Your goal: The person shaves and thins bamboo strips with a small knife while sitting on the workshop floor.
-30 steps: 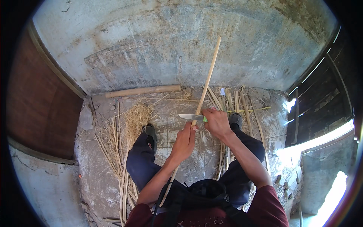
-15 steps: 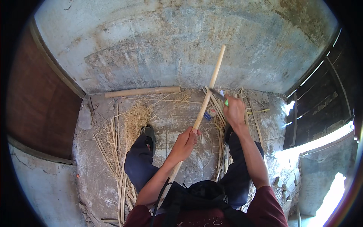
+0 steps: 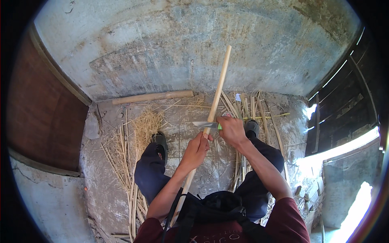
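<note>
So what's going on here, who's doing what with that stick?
A person is at work with both hands: the left hand grips a long pale stick, and the right hand holds a knife, its blade across the stick just beyond the left hand's fingers. A heap of thin shavings lies on the floor near the left shoe, and a thicker pole lies along the foot of the wall.

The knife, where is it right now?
In the head view, the knife is slightly right of centre, held in the right hand, its blade crossing the pale stick just beyond the left hand.
</note>
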Available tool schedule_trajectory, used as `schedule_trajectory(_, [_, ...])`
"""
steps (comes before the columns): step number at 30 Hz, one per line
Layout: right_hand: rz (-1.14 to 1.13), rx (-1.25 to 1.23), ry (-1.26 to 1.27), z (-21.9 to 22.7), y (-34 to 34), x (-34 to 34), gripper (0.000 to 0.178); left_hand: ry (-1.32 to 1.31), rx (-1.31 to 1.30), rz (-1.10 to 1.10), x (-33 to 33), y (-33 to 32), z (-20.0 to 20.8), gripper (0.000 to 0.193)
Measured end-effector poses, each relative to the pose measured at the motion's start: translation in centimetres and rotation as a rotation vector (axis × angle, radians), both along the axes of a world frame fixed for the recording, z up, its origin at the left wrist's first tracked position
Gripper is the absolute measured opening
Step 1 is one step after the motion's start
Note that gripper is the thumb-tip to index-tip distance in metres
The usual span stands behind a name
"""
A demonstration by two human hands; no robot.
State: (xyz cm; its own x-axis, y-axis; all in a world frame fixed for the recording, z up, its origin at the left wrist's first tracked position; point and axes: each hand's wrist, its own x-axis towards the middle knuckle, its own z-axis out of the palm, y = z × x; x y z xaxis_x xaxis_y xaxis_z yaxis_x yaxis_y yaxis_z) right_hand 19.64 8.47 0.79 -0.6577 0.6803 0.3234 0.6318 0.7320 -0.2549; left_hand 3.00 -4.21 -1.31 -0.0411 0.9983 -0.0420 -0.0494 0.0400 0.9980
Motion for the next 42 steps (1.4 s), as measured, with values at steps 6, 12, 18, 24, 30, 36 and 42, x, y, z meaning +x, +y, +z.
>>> schedule_trajectory(6, [-0.063,0.072,0.027,0.1,1.0,-0.1,0.017,0.146,0.05,0.053,0.1,0.3,0.9,0.038])
schedule_trajectory(12, [-0.05,0.07,0.056,0.5,1.3,-0.5,0.023,0.127,0.021,0.052,-0.1,0.3,1.7,0.038])
schedule_trajectory(18, [-0.078,0.047,0.017,0.9,1.7,-0.5,0.025,0.054,-0.006,0.022,-0.5,0.8,1.6,0.036])
schedule_trajectory(24, [-0.099,0.057,-0.017,0.8,1.8,-1.0,0.024,0.042,-0.022,0.015,-0.9,0.9,1.1,0.035])
schedule_trajectory(30, [-0.455,0.204,-0.063,-1.7,7.9,3.2,0.011,-0.035,-0.132,-0.055,-1.1,0.1,2.6,0.035])
schedule_trajectory(36, [-0.487,0.12,0.081,0.5,9.7,7.5,0.013,-0.2,-0.256,-0.072,-1.9,-1.2,3.2,0.034])
schedule_trajectory(42, [-0.108,-0.462,0.508,0.4,5.5,3.7,0.025,-0.162,-0.27,-0.045,-1.4,-0.8,3.2,0.039])
